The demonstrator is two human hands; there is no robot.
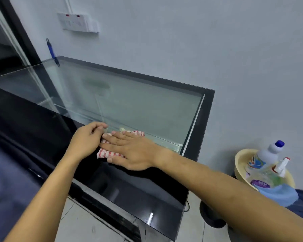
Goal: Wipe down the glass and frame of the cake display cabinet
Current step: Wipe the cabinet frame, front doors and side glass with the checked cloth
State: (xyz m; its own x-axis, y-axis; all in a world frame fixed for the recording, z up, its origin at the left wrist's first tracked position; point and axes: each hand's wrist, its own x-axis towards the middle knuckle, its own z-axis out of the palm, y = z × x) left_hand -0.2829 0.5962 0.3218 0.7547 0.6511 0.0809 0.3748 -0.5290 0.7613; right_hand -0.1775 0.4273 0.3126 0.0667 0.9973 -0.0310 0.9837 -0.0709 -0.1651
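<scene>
A yellow basin (239,165) is seen to the right of the cabinet (205,119), on a dark stool; a blue-capped bottle (267,155), a spray bottle (282,167) and a blue rag (278,193) are held in it. A blue pen (52,52) is propped against the wall at the cabinet's far left corner, and a white socket plate (77,22) is fixed on the wall above. A black cable (187,206) hangs at the cabinet's near right corner.

The glass top (138,105) is framed in black and set against a pale grey wall; light floor tiles are seen below.

A red-and-white cloth (110,152) lies at the glass's near edge, where it meets the black front strip. It is pressed flat under the right hand (129,151), fingers straight. The left hand (87,138) is curled and touches the cloth's left end; whether the cloth is pinched cannot be told.
</scene>
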